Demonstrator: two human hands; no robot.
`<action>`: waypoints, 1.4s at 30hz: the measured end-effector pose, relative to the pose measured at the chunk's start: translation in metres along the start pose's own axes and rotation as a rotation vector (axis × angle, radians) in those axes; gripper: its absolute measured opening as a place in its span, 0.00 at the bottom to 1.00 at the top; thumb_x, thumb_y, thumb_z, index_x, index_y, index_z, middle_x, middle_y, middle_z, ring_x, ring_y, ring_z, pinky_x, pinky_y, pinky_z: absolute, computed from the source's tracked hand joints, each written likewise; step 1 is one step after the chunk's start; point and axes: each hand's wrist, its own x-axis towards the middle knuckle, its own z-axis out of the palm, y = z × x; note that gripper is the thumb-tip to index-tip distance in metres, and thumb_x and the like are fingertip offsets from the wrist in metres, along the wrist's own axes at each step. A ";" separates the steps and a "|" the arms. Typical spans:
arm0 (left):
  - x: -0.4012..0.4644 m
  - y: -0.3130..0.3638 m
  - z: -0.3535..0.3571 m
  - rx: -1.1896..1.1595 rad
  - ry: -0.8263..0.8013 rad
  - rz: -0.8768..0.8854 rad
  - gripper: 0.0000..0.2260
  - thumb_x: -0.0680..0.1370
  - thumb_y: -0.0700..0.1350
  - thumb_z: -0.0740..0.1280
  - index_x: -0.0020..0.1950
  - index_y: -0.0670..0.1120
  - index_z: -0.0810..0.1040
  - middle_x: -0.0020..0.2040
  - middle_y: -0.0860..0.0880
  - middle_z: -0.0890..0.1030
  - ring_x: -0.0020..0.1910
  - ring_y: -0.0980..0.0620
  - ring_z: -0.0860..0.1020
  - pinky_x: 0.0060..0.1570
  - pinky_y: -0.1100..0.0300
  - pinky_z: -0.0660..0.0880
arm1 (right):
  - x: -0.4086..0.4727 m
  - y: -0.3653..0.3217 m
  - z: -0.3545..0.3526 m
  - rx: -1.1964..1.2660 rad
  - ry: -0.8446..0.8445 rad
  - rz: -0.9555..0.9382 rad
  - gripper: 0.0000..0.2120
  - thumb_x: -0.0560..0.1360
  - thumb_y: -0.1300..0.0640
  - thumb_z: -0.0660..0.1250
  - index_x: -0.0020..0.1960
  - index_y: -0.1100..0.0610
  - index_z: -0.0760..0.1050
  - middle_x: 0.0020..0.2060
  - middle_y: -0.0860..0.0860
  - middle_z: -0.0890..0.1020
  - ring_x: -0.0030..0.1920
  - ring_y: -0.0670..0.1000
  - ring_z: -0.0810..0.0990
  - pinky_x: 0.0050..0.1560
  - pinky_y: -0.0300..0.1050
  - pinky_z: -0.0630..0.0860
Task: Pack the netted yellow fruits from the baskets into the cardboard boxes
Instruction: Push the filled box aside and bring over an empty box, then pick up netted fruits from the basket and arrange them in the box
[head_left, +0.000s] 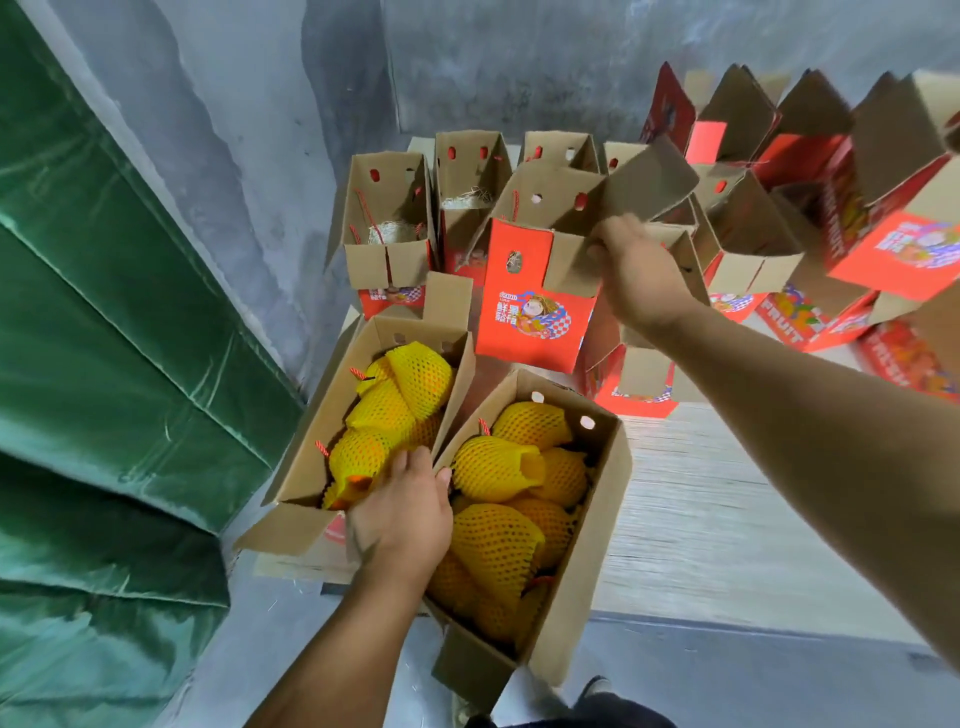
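The left hand (400, 512) rests its fingers on a foam-netted yellow fruit (358, 460) in the left brown corrugated cardboard box (311, 415), grasp unclear. The adjacent filled box (587, 525) lies at 3 o'clock, long axis toward 1 o'clock. Farther, at 12 o'clock, the right hand (636, 270) grips the flap of an empty red printed carton (530, 301), the nearer hand for loading it.

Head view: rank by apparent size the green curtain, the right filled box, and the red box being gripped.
1. green curtain
2. right filled box
3. red box, though it sits farther from the camera, so true size against the filled box is unsure.
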 end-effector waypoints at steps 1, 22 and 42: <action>0.001 0.002 -0.002 -0.017 0.001 -0.009 0.13 0.85 0.59 0.54 0.62 0.54 0.69 0.58 0.53 0.76 0.46 0.52 0.74 0.34 0.56 0.68 | -0.004 0.002 -0.009 0.009 0.035 -0.036 0.08 0.80 0.63 0.60 0.58 0.60 0.73 0.54 0.60 0.75 0.53 0.63 0.76 0.49 0.52 0.71; 0.050 0.113 -0.047 -1.182 0.205 -0.013 0.18 0.85 0.51 0.62 0.73 0.49 0.71 0.64 0.55 0.76 0.64 0.55 0.73 0.69 0.57 0.64 | -0.157 0.021 -0.081 0.135 0.278 -0.071 0.09 0.70 0.69 0.62 0.50 0.63 0.68 0.48 0.54 0.70 0.49 0.51 0.67 0.48 0.43 0.68; 0.052 0.332 -0.067 -1.330 -0.110 0.405 0.55 0.58 0.63 0.84 0.77 0.76 0.55 0.71 0.61 0.75 0.70 0.53 0.76 0.60 0.44 0.80 | -0.248 0.277 -0.227 0.534 0.409 0.140 0.19 0.73 0.85 0.60 0.44 0.61 0.71 0.65 0.57 0.79 0.71 0.57 0.75 0.68 0.58 0.72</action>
